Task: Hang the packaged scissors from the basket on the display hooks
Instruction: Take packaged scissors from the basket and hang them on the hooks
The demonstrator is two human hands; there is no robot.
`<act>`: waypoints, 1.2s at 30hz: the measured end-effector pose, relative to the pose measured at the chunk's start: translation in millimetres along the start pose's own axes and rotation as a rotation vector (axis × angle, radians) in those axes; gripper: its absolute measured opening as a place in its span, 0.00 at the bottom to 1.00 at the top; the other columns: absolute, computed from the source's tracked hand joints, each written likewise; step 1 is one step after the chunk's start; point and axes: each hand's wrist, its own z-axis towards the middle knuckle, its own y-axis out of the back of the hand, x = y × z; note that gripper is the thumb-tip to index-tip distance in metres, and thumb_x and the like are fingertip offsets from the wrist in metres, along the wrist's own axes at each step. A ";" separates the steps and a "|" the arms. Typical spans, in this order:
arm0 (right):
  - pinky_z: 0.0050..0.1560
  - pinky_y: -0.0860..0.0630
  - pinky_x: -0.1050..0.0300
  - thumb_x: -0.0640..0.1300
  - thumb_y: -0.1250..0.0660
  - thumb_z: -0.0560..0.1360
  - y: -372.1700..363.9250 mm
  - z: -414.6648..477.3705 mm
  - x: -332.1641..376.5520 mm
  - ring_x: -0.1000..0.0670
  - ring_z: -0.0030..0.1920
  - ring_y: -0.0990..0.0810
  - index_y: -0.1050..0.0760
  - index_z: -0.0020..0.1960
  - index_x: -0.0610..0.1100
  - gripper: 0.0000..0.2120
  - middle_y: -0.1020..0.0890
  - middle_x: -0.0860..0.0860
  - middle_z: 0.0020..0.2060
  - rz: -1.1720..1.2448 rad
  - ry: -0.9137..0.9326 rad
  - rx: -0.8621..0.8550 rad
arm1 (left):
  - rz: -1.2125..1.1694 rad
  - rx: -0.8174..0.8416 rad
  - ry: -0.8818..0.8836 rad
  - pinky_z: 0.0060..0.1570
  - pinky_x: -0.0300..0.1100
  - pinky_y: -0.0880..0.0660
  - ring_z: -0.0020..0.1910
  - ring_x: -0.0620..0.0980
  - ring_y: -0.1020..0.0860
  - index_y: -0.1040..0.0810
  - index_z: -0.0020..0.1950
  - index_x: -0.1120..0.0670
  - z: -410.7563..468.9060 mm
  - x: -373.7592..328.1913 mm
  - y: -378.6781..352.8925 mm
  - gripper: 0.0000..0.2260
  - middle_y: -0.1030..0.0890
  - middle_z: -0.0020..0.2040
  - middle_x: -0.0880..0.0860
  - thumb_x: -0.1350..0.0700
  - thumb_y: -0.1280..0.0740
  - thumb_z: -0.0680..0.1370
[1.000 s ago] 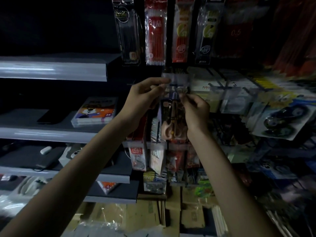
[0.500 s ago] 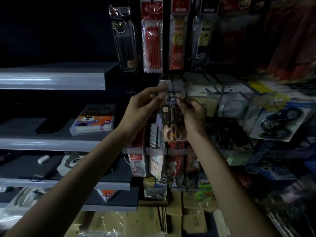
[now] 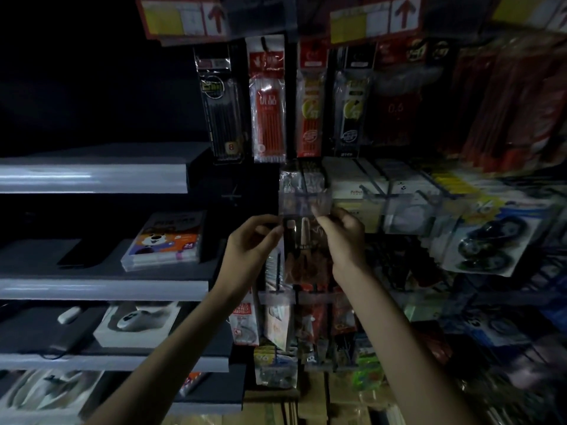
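The left hand's (image 3: 251,243) thumb and forefinger pinch the upper left edge of the packaged scissors (image 3: 302,250). The right hand's (image 3: 345,237) fingertips (image 3: 320,214) pinch its top right corner. The pack hangs upright between both hands, with its top just under a clear label strip (image 3: 305,204). Blur hides whether it sits on a hook. Pen packs (image 3: 268,99) hang above, and a crayon box (image 3: 162,237) lies on the shelf to the left.

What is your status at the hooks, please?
Left hand, right hand pinch scissors pack near top. Pack upright below clear tag holder. On hook or not: cannot tell.
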 end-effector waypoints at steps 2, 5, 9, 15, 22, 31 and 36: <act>0.49 0.22 0.53 0.55 0.22 0.73 0.6 0.3 0.0 0.50 0.45 0.17 0.15 0.49 0.44 0.15 0.13 0.50 0.42 0.001 0.000 0.001 | 0.038 -0.064 0.092 0.48 0.46 0.19 0.49 0.49 0.16 0.21 0.67 0.47 1.0 8.8 -2.8 0.19 0.17 0.48 0.53 0.45 0.25 0.78; 0.49 0.22 0.53 0.56 0.21 0.72 0.3 0.0 -0.7 0.49 0.46 0.17 0.15 0.49 0.45 0.15 0.12 0.47 0.45 0.026 -0.029 0.009 | 0.057 -0.062 0.150 0.50 0.39 0.20 0.48 0.41 0.16 0.24 0.70 0.49 -1.5 19.9 -11.2 0.24 0.15 0.49 0.50 0.46 0.23 0.76; 0.59 0.20 0.44 0.57 0.20 0.70 0.8 -1.1 -4.8 0.45 0.54 0.14 0.14 0.49 0.51 0.13 0.12 0.50 0.47 0.059 -0.080 0.047 | -0.059 -0.008 0.158 0.51 0.56 0.15 0.47 0.53 0.13 0.17 0.57 0.56 -7.1 33.2 -17.8 0.11 0.13 0.46 0.55 0.54 0.24 0.77; 0.48 0.18 0.62 0.40 0.23 0.75 12.0 -11.2 -17.9 0.54 0.49 0.14 0.19 0.56 0.42 0.11 0.13 0.47 0.49 0.024 0.044 0.030 | -0.131 -0.031 0.144 0.43 0.54 0.17 0.41 0.55 0.15 0.15 0.49 0.60 -12.0 39.5 -21.7 0.04 0.13 0.43 0.59 0.60 0.25 0.78; 0.35 0.23 0.68 0.38 0.20 0.72 11.1 -23.2 -45.9 0.60 0.37 0.15 0.21 0.52 0.42 0.13 0.14 0.47 0.43 -0.073 0.094 -0.036 | 0.007 -0.124 0.096 0.45 0.59 0.15 0.41 0.54 0.13 0.14 0.47 0.54 -12.2 47.7 -30.5 0.07 0.12 0.41 0.53 0.53 0.21 0.75; 0.46 0.18 0.52 0.45 0.18 0.69 -8.1 2.1 -46.9 0.49 0.43 0.14 0.23 0.47 0.50 0.15 0.15 0.49 0.43 -0.121 0.065 -0.109 | 0.057 -0.224 0.136 0.45 0.56 0.15 0.41 0.47 0.13 0.14 0.48 0.50 10.1 53.8 -38.4 0.06 0.13 0.42 0.48 0.51 0.21 0.74; 0.41 0.20 0.53 0.44 0.18 0.69 -17.6 9.9 -49.2 0.51 0.39 0.14 0.25 0.46 0.51 0.16 0.14 0.46 0.43 -0.077 0.066 -0.154 | 0.103 -0.294 0.172 0.45 0.56 0.15 0.40 0.43 0.14 0.15 0.50 0.47 23.1 64.4 -48.2 0.08 0.13 0.42 0.46 0.47 0.21 0.75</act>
